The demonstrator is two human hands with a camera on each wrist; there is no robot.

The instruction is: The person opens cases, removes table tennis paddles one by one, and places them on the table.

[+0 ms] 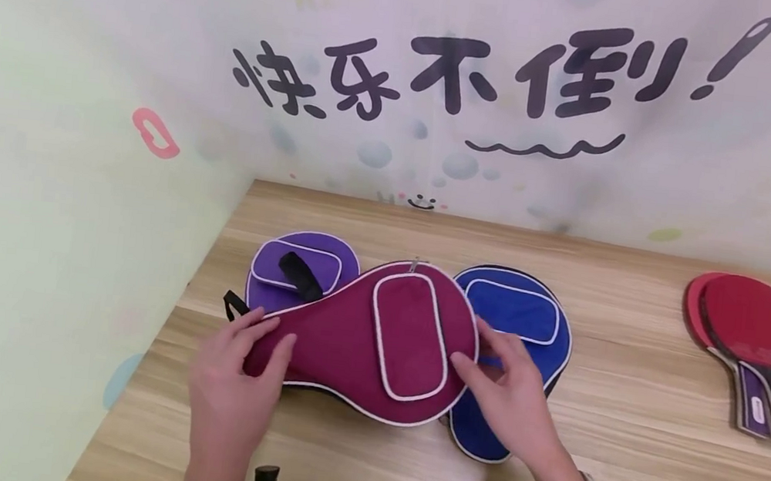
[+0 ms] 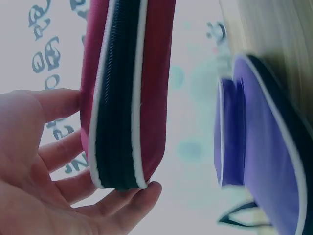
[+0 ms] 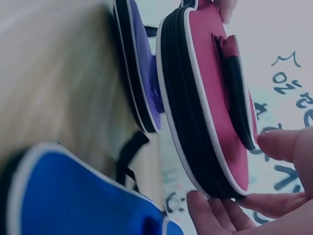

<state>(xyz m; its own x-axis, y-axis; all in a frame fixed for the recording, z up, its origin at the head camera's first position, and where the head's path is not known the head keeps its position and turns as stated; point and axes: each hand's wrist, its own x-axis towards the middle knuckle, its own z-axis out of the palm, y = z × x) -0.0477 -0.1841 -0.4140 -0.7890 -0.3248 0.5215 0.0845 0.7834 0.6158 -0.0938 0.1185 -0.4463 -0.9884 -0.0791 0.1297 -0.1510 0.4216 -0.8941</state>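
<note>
Both hands hold up a maroon table tennis paddle case [image 1: 333, 348] with white piping and a front pocket, turned sideways. My left hand [image 1: 237, 369] grips its narrow handle end, thumb on the front face. At the broad round end, my right hand [image 1: 507, 388] pinches the edge, its thumb by the pocket. In the left wrist view, a dark zipped side band of the maroon case [image 2: 120, 98] shows between thumb and fingers. Behind it on the table lie a purple paddle case [image 1: 265, 287] at left and a blue paddle case [image 1: 545, 356] at right, both partly hidden.
Two red table tennis paddles [image 1: 757, 323] lie overlapped on the wooden table [image 1: 636, 311] at the far right. A printed wall [image 1: 365, 161] rises along the back edge, and a pale wall [image 1: 77, 257] borders the left. A black strap [image 1: 300, 275] rests over the purple case.
</note>
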